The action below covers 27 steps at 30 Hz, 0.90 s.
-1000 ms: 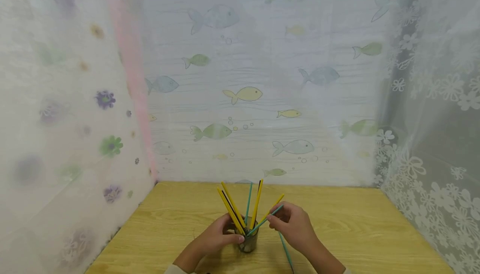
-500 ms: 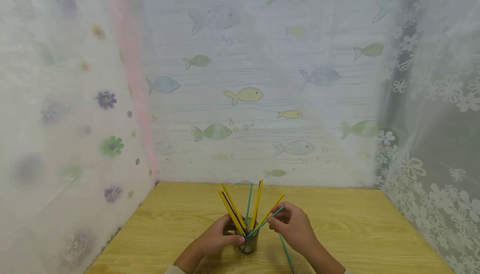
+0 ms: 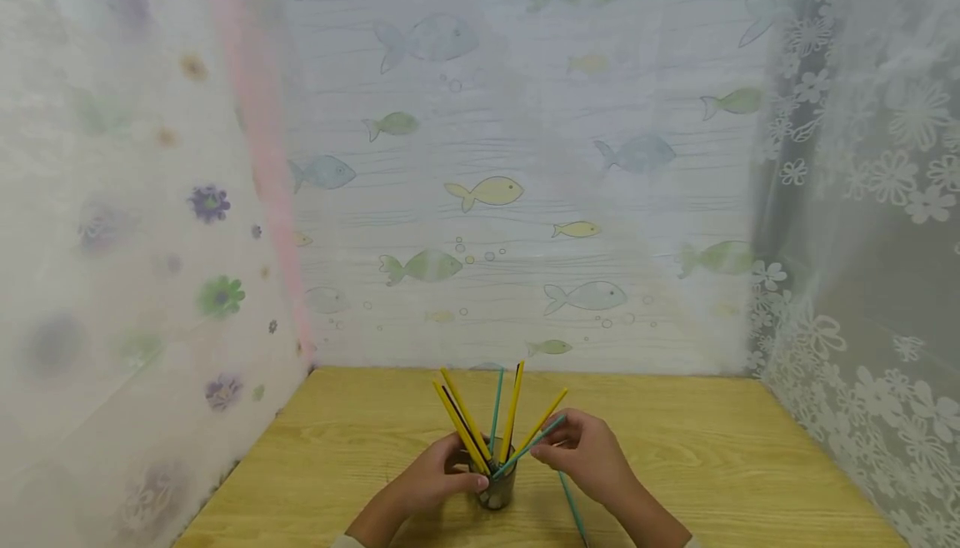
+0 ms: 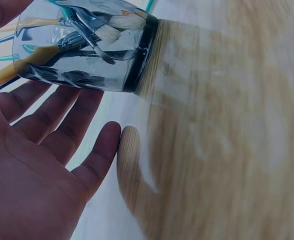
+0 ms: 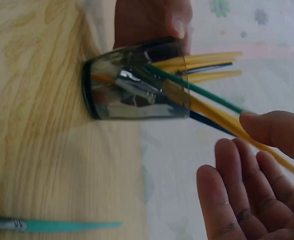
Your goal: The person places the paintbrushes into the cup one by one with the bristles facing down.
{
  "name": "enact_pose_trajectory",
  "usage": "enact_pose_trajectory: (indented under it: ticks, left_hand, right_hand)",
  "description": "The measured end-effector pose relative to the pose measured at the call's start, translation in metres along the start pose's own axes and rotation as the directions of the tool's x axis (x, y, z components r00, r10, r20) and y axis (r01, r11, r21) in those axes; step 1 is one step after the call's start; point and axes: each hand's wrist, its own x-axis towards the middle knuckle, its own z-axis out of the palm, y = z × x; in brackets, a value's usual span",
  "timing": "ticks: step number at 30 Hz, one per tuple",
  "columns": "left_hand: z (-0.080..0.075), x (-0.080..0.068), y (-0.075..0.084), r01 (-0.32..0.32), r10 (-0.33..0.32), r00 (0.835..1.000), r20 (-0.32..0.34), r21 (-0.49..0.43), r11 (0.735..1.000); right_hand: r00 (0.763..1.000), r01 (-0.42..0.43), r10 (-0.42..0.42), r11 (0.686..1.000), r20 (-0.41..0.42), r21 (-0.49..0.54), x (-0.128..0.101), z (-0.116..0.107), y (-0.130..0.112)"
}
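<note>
A smoky see-through glass stands on the table, holding several paintbrushes with their bristles down. My left hand grips it from the left, thumb near the rim and fingers around the far side. In the left wrist view, pale bristles and metal ferrules show through the glass wall. Between thumb and fingers, my right hand pinches the upper end of a teal paintbrush that leans out to the right. Yellow-handled paintbrushes and another teal handle fan out from the rim.
One more teal paintbrush lies on the wooden table below my right hand. A fish-print curtain hangs along the back edge, with flowered sheets at the left and lacy ones at the right.
</note>
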Motion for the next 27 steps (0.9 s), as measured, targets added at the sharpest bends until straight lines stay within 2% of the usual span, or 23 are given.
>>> enact_pose_trajectory:
  ticks: [5, 10, 14, 18, 22, 27]
  left_hand:
    - [0.000, 0.000, 0.000, 0.013, -0.013, 1.000, -0.004, 0.005, 1.000]
    - [-0.001, 0.000, 0.000, 0.038, -0.036, 0.998, -0.044, 0.041, 0.998]
    - [-0.002, 0.000, -0.002, 0.038, -0.032, 0.996, -0.080, 0.070, 0.997]
    - [-0.002, 0.002, -0.002, 0.029, -0.019, 0.994, -0.107, 0.085, 0.996]
    - [-0.002, 0.002, -0.005, 0.046, -0.033, 0.990, -0.137, 0.097, 0.994]
    - [-0.001, 0.001, -0.006, 0.106, -0.092, 0.980, -0.177, 0.070, 0.992]
  right_hand:
    - [1.000, -0.009, 0.009, 1.000, -0.004, -0.008, 0.003, -0.012, 0.003]
    - [0.999, -0.045, 0.045, 0.999, -0.003, -0.007, 0.003, -0.025, 0.005]
    - [0.995, -0.100, 0.101, 0.992, 0.014, -0.073, 0.002, -0.032, 0.013]
    - [0.982, -0.183, 0.188, 0.969, 0.018, -0.167, 0.003, -0.036, 0.025]
    - [0.966, -0.244, 0.258, 0.935, 0.021, -0.259, 0.004, -0.040, 0.033]
    - [0.959, -0.229, 0.271, 0.915, 0.085, -0.332, 0.006, -0.042, 0.038]
